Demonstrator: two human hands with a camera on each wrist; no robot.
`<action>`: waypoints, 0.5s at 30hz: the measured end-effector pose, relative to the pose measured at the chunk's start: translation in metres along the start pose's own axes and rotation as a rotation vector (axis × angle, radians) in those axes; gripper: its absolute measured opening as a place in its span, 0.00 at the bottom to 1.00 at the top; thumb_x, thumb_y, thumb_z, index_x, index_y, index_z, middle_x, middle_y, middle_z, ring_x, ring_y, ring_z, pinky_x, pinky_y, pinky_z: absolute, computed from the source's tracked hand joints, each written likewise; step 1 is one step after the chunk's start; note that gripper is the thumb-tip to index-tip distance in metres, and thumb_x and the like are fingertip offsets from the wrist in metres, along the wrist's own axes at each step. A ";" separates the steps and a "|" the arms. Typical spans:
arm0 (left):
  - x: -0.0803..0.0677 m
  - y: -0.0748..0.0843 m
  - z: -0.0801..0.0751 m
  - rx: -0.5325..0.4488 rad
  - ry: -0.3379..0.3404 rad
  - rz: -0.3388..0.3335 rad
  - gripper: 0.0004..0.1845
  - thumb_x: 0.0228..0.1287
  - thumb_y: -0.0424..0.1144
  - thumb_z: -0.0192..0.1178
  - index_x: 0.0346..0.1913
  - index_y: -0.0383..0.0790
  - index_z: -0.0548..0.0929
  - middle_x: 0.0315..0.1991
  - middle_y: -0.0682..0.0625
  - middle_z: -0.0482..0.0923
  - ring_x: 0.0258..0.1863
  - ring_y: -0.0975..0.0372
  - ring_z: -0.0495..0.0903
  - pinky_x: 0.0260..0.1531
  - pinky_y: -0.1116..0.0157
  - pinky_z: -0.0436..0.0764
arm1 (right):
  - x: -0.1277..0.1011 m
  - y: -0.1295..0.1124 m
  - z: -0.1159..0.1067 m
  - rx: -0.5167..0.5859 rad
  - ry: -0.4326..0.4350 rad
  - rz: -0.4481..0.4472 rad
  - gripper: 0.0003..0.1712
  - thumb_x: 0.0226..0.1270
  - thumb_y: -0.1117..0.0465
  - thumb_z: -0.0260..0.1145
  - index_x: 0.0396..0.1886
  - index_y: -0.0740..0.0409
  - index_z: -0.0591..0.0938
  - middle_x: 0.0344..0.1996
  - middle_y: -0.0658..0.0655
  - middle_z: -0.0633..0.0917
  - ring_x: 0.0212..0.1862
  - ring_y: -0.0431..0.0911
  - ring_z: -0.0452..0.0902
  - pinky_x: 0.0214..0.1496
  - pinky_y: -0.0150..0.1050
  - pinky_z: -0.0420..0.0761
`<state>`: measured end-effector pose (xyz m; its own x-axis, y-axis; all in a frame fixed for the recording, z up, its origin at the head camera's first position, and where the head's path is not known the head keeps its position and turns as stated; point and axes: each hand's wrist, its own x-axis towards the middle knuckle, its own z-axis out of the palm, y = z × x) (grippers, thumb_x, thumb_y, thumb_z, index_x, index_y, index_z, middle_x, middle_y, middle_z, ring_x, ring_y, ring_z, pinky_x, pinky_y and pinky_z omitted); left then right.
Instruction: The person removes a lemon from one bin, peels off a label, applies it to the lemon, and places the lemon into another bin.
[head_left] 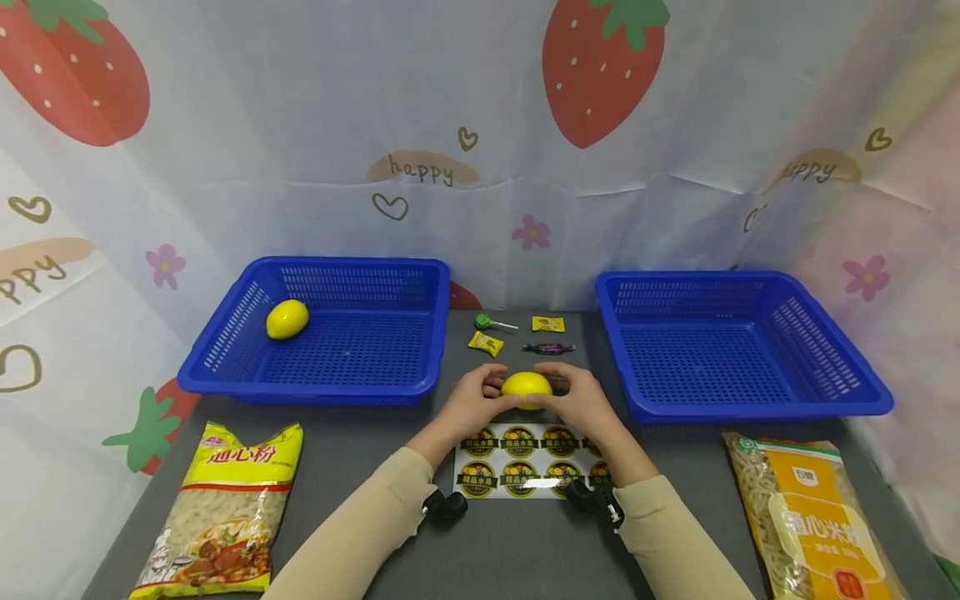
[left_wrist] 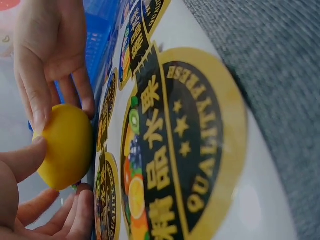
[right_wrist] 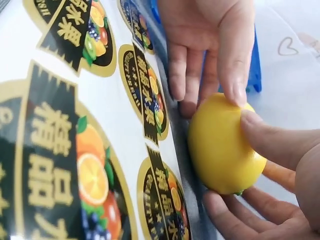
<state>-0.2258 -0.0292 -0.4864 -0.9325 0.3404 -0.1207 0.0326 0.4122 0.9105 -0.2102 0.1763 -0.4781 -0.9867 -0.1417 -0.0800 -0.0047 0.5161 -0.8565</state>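
Observation:
A yellow lemon [head_left: 527, 390] sits between both hands at the table's middle, just beyond a sheet of round fruit stickers [head_left: 520, 477]. My left hand [head_left: 477, 397] holds one side of it, the thumb on the near face and curled fingers around the end. From the other side my right hand [head_left: 577, 401] grips it the same way. Both wrist views show the two thumbs close together on the lemon [left_wrist: 67, 147]. In the right wrist view the lemon [right_wrist: 222, 145] hangs beside the sheet's edge; whether it touches the table cannot be told.
A blue basket [head_left: 345, 389] at the left has another lemon [head_left: 287, 319] inside; a second blue basket [head_left: 757, 409] stands right. Behind the hands lie a green lollipop [head_left: 482, 321] and several wrapped candies [head_left: 548, 324]. Pasta bags flank the front, left [head_left: 225, 508] and right [head_left: 813, 517].

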 end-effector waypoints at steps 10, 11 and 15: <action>0.005 0.000 0.003 -0.001 0.035 0.029 0.26 0.71 0.39 0.64 0.69 0.41 0.74 0.62 0.43 0.77 0.58 0.52 0.79 0.57 0.55 0.80 | 0.005 0.001 0.001 0.000 0.046 -0.016 0.31 0.65 0.57 0.74 0.68 0.53 0.77 0.66 0.58 0.78 0.66 0.57 0.76 0.60 0.53 0.81; 0.005 0.000 0.003 -0.004 0.034 0.026 0.27 0.71 0.39 0.64 0.70 0.41 0.74 0.62 0.43 0.77 0.58 0.52 0.79 0.57 0.55 0.80 | 0.005 0.001 0.001 0.000 0.044 -0.014 0.32 0.65 0.56 0.74 0.68 0.53 0.77 0.67 0.58 0.78 0.66 0.57 0.75 0.60 0.53 0.81; 0.005 0.000 0.002 -0.008 0.029 0.022 0.26 0.71 0.39 0.64 0.69 0.41 0.74 0.62 0.43 0.77 0.59 0.52 0.79 0.57 0.55 0.80 | 0.005 0.000 0.002 -0.005 0.029 -0.012 0.34 0.64 0.54 0.75 0.69 0.52 0.76 0.68 0.58 0.76 0.67 0.58 0.74 0.60 0.53 0.81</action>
<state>-0.2294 -0.0256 -0.4881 -0.9416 0.3246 -0.0894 0.0502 0.3980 0.9160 -0.2144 0.1744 -0.4793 -0.9909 -0.1233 -0.0548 -0.0173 0.5188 -0.8547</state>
